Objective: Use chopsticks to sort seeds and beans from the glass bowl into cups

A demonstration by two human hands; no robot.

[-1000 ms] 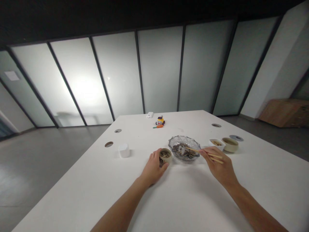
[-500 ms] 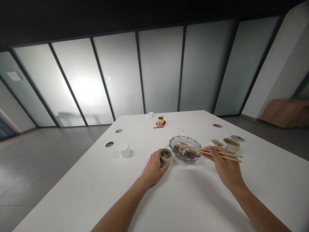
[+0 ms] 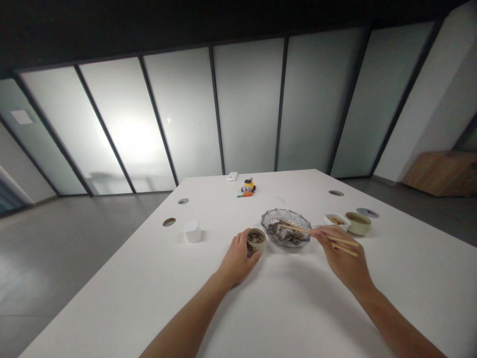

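My left hand point(image 3: 239, 258) is wrapped round a small beige cup point(image 3: 262, 244) standing on the white table, with dark and pale bits inside it. Between my right hand's point(image 3: 341, 253) fingers is a pair of wooden chopsticks point(image 3: 303, 229). Their tips reach down into a clear glass bowl point(image 3: 269, 219) with a scalloped rim, right of the cup. Dark and tan seed-like pieces point(image 3: 292, 237) lie in that bowl; whether the tips pinch one is too small to tell.
Right of the glass bowl stand a small white dish point(image 3: 345, 224) with tan pieces and an olive-beige bowl point(image 3: 359, 226). A white container point(image 3: 193, 232) is at left. Farther back lie a yellow toy vehicle point(image 3: 248, 186), a toy carrot point(image 3: 246, 195) and a white device point(image 3: 232, 176).
My right hand has shifted slightly, and the chopsticks' back ends have dropped lower and closer to the hand. Their tips are a little deeper in the glass bowl. My left hand stays put.
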